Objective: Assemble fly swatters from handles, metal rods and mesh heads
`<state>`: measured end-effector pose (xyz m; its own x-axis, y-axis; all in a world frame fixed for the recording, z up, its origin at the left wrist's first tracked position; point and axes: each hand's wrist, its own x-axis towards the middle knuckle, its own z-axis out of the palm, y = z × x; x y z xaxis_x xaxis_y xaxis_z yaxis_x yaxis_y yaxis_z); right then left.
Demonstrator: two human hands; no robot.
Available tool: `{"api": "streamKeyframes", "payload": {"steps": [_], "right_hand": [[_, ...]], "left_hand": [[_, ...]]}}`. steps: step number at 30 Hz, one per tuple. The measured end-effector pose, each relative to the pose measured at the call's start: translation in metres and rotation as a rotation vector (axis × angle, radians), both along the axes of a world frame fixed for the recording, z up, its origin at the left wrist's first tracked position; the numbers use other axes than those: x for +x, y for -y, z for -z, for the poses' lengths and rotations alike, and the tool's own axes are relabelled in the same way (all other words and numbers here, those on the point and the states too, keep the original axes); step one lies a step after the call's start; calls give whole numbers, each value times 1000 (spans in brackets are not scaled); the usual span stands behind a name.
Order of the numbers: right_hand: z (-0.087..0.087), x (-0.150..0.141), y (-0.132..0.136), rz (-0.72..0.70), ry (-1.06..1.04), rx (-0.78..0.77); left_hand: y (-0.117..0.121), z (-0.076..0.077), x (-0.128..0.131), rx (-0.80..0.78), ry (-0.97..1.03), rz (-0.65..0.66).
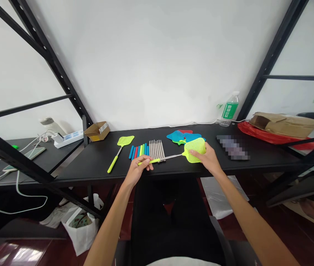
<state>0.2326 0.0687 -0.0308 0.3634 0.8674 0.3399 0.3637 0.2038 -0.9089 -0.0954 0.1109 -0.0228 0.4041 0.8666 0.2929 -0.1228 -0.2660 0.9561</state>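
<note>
A yellow-green fly swatter [195,150] is stretched between my two hands above the front of the black desk. My left hand [140,168] is closed round its handle, and my right hand [210,158] grips the perforated head. A thin metal rod joins the two parts. Behind my left hand lie a row of blue, red and green handle tubes [141,150] and several metal rods [157,149]. Another yellow-green fly swatter [120,149] rests on the desk to the left. Loose blue, red and green swatter heads [177,135] are piled behind my right hand.
On the black desk [90,162] a small cardboard box [97,132] stands at the back left. A plastic bottle [229,109] is at the back right, with a blurred phone-like object [233,147] before it. Brown paper packaging [282,127] lies far right. Black metal posts [59,77] flank the desk.
</note>
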Motion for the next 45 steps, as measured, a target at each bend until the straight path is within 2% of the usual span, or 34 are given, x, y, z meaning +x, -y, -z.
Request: {"api": "streamKeyframes", "payload": {"steps": [5,10,24,29,45], "right_hand": [[0,1,1,60,121,-20],[2,3,0,-14,60,-12],[5,5,-2,-29,1,-23],[6,5,-2,-76,-32,-4],[3,6,-2,-101,-73,-45]], "left_hand": [[0,0,1,11,-17,-10],[0,0,0,13,-22,7],[0,-1,-3,40,-68,49],[-1,0,-4,58,-92,55],[1,-5,-3,96,-172,46]]}}
